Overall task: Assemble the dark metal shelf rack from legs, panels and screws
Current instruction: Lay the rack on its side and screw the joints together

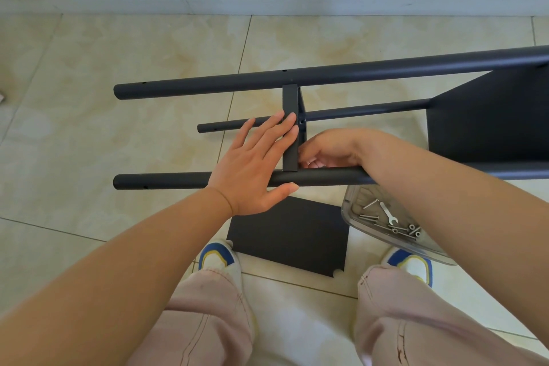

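Here, the left hand (252, 169) presses flat, fingers (276, 128) straight, against the upright panel (290, 128); the right hand (329, 148) curls behind it, its grasp hidden.

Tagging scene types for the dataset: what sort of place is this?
Probably a room in a home, with the work done on the floor: glossy beige marbled floor tiles, a pale baseboard along the wall, and a half-built dark metal shelf rack lying beside a clear plastic tray of screws.

Matte black legs (267, 77) and panels (289, 233); silver screws (368, 218) in a clear tray (350, 217); cream, beige-mottled floor tiles (118, 53); pale pink trousers (214, 315); white shoes (218, 257) with blue and yellow trim.
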